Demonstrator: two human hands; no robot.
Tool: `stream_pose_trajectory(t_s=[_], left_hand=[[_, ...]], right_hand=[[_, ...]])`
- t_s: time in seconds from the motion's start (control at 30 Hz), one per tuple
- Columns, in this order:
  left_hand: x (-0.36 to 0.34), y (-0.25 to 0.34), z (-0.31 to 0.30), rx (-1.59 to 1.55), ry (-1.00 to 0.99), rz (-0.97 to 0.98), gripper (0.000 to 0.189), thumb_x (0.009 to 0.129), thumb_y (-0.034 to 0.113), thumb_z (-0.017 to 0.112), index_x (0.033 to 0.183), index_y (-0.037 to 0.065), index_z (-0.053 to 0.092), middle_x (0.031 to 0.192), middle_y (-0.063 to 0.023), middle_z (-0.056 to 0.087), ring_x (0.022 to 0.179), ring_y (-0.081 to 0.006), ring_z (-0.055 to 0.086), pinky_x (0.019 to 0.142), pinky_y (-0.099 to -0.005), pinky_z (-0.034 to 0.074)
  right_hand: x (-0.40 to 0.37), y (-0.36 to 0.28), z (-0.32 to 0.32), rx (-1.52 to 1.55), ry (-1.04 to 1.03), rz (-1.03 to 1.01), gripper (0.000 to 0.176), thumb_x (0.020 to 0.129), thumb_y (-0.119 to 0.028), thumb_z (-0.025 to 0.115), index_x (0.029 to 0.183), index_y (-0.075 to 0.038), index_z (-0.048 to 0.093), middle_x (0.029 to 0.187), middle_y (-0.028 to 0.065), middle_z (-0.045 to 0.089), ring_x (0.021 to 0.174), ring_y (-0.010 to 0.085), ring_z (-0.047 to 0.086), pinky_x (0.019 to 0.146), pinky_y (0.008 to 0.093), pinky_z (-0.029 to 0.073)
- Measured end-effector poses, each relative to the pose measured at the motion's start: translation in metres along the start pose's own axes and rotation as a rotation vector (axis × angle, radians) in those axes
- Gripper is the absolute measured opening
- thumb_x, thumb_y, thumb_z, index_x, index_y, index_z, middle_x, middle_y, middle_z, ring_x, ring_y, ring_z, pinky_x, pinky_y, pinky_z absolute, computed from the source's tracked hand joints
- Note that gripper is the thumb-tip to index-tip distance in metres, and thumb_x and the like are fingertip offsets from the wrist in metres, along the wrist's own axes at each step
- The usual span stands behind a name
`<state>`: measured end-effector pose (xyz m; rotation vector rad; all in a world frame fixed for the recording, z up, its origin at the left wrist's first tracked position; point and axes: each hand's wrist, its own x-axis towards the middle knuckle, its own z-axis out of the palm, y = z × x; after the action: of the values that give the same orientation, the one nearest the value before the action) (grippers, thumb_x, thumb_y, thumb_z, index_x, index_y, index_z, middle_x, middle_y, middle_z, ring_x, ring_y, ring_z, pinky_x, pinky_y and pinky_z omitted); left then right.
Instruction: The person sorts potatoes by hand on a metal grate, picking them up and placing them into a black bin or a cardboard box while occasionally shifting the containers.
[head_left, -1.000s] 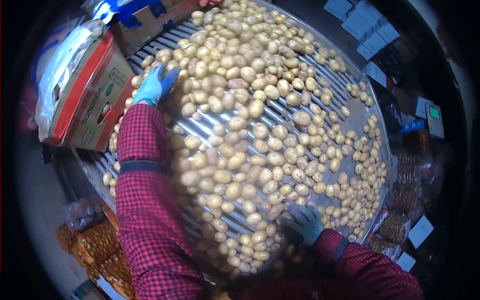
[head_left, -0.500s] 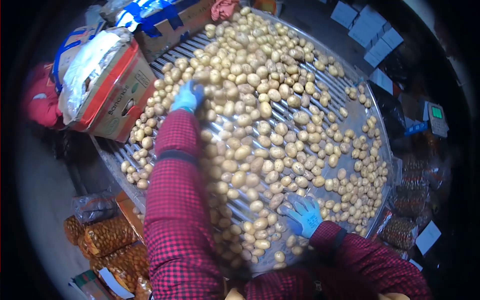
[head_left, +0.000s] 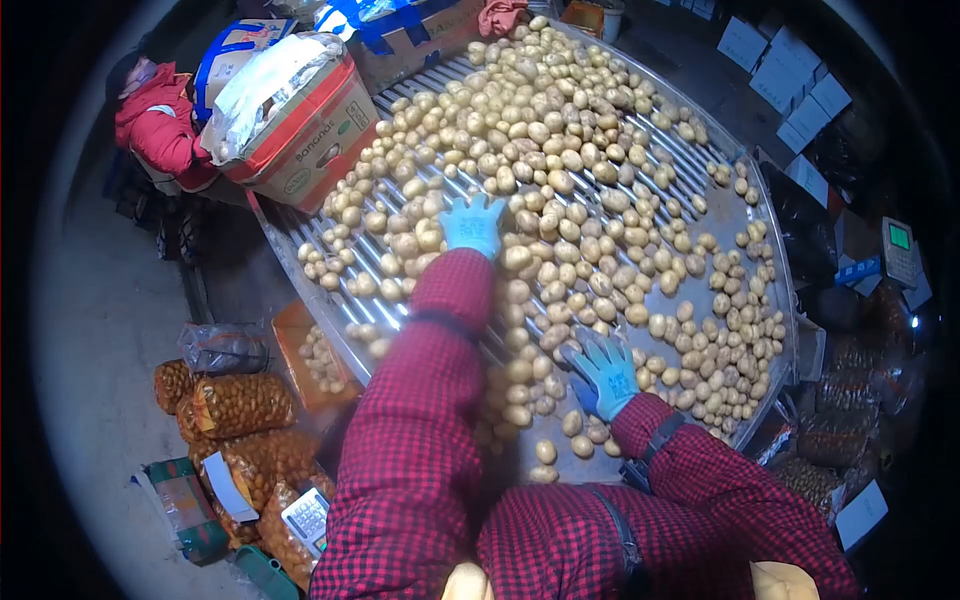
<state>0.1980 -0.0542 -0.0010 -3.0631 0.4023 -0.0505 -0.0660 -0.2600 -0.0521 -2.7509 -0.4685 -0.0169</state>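
Many potatoes (head_left: 560, 160) lie spread over a slatted metal sorting table (head_left: 380, 262). My left hand (head_left: 472, 225), in a light blue glove, rests on potatoes near the middle of the slats, palm down with its fingers spread. Lower right, my right hand (head_left: 607, 375) wears a similar glove with darker fingertips; its fingers are apart beside potatoes at the smooth lower part of the table. Neither hand grips a potato that I can make out.
A banana box (head_left: 310, 150) stands at the table's upper left edge, near a person in a red jacket (head_left: 165, 125). Netted potato bags (head_left: 240, 403) and an orange crate (head_left: 300, 345) are lower left. White boxes (head_left: 785, 75) and a scale display (head_left: 899, 240) are right.
My left hand has come back toward me over the slats, and its fingers are now spread. My right hand has barely moved. The view has shifted, showing more of the left side and the other person.
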Motion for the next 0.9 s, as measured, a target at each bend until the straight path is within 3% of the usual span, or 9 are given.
stream_pose_trajectory(t_s=[0.13,0.27,0.33,0.43,0.57,0.67,0.73,0.9], left_hand=[[0.000,0.012,0.003,-0.028,-0.076,-0.157,0.045,0.092,0.030,0.060,0.137,0.032,0.053,0.145,-0.0034,0.049,0.131,-0.0304,0.049,0.108,-0.0672,0.032],[-0.009,0.007,0.000,-0.215,-0.118,-0.271,0.041,0.093,0.029,0.058,0.134,0.031,0.055,0.147,-0.0055,0.046,0.130,-0.0330,0.051,0.105,-0.0638,0.035],[-0.017,0.006,0.006,-0.313,-0.146,-0.211,0.039,0.093,0.029,0.059,0.132,0.031,0.056,0.142,-0.0078,0.049,0.126,-0.0337,0.053,0.102,-0.0601,0.037],[-0.053,0.020,0.018,-0.187,0.091,-0.127,0.039,0.087,0.029,0.064,0.126,0.029,0.059,0.132,-0.0109,0.053,0.117,-0.0357,0.057,0.093,-0.0522,0.046],[-0.104,0.017,0.041,-0.725,0.199,-0.131,0.046,0.084,0.022,0.069,0.129,0.019,0.057,0.125,-0.0164,0.055,0.110,-0.0406,0.057,0.097,-0.0494,0.046],[-0.144,0.031,0.036,-0.584,0.253,-0.021,0.052,0.082,0.019,0.068,0.132,0.020,0.057,0.130,-0.0143,0.053,0.108,-0.0395,0.056,0.094,-0.0495,0.047],[-0.157,0.037,0.040,-0.603,0.279,-0.064,0.056,0.080,0.020,0.069,0.135,0.022,0.055,0.128,-0.0146,0.053,0.108,-0.0384,0.056,0.093,-0.0489,0.048],[-0.173,0.039,0.025,-0.739,-0.002,-0.195,0.054,0.087,0.029,0.074,0.135,0.016,0.054,0.126,-0.0188,0.057,0.113,-0.0331,0.059,0.094,-0.0431,0.050]], right_hand=[[-0.001,0.002,0.000,-0.047,0.093,-0.037,0.051,0.087,-0.029,0.060,0.137,-0.024,0.056,0.145,0.0096,0.049,0.131,0.0346,0.045,0.110,0.0568,0.032],[-0.007,0.013,-0.012,0.051,0.131,-0.029,0.049,0.083,-0.027,0.065,0.131,-0.021,0.060,0.139,0.0077,0.053,0.130,0.0330,0.047,0.109,0.0543,0.034],[-0.013,0.022,-0.003,0.025,0.112,0.034,0.049,0.085,-0.030,0.065,0.132,-0.018,0.059,0.144,0.0130,0.050,0.130,0.0375,0.044,0.110,0.0571,0.031],[-0.010,0.023,0.002,0.026,0.158,0.063,0.043,0.084,-0.029,0.066,0.124,-0.015,0.064,0.142,0.0147,0.051,0.129,0.0397,0.044,0.109,0.0574,0.032],[-0.009,0.018,-0.008,-0.040,0.213,0.016,0.035,0.081,-0.026,0.067,0.113,-0.013,0.068,0.131,0.0103,0.057,0.127,0.0349,0.047,0.108,0.0570,0.034],[-0.010,0.024,0.004,-0.051,0.250,-0.011,0.035,0.081,-0.026,0.067,0.113,-0.012,0.068,0.132,0.0109,0.057,0.128,0.0353,0.047,0.109,0.0568,0.033],[-0.011,0.022,0.005,-0.046,0.226,0.002,0.036,0.081,-0.025,0.066,0.116,-0.012,0.069,0.135,0.0119,0.056,0.130,0.0361,0.045,0.110,0.0576,0.032],[-0.014,0.028,0.010,-0.042,0.174,-0.012,0.043,0.081,-0.022,0.065,0.123,-0.013,0.065,0.140,0.0134,0.053,0.134,0.0365,0.042,0.112,0.0597,0.028]])
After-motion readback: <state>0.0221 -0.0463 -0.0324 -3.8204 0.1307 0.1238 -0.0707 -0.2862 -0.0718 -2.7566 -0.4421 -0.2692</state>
